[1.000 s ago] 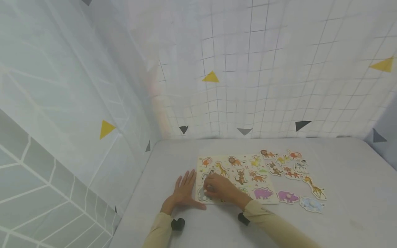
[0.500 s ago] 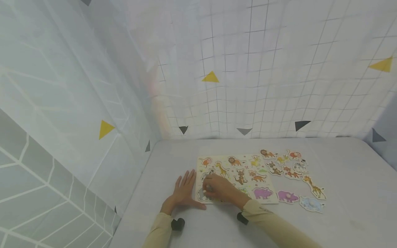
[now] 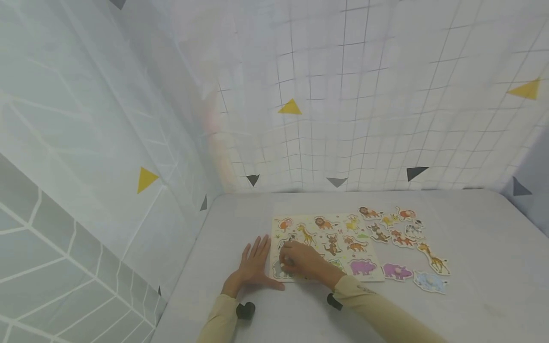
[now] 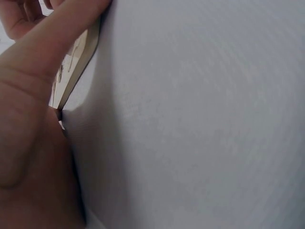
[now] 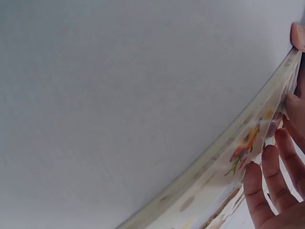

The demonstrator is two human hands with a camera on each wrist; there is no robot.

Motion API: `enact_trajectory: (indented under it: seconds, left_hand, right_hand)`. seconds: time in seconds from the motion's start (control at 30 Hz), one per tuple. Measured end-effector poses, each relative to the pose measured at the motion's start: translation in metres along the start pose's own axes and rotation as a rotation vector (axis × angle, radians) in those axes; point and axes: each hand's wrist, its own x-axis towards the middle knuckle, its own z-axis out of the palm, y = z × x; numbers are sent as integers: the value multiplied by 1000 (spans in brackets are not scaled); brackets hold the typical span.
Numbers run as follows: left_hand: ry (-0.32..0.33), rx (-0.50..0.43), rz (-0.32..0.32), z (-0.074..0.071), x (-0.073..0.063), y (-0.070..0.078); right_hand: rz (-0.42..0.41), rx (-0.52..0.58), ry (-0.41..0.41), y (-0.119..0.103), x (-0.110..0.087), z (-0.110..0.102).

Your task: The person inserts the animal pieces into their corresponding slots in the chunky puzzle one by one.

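Pinching what seems a grey elephant piece [image 3: 278, 270] at the lower-left corner of the animal puzzle board [image 3: 373, 278], the right hand [image 3: 303, 259] is probably needing level, even pressure (its seating is hiding from view); the left hand [image 3: 254, 267] is lying widely spread alongside.

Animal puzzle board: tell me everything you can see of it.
The animal puzzle board is a thin, pale rectangle, apparently wooden, with colourful animals including a lion, giraffe and purple hippo. It lies flat on the pale tabletop. The spread left hand borders its near left corner; the right hand covers its near left part. Exact contact is unclear.
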Motion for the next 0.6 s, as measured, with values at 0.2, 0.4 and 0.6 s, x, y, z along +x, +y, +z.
enact_trajectory:
  seconds: [0.2, 0.4, 0.6]
  left_hand:
    - [0, -39, 2, -3, -2, 1]
    - [-1, -49, 5, -2, -2, 0]
    - [2, -24, 4, -1, -1, -1]
  right_hand:
    - [18, 3, -23, 2, 1, 3]
    - [13, 25, -39, 5, -2, 2]
    - [20, 97, -51, 18, -7, -2]
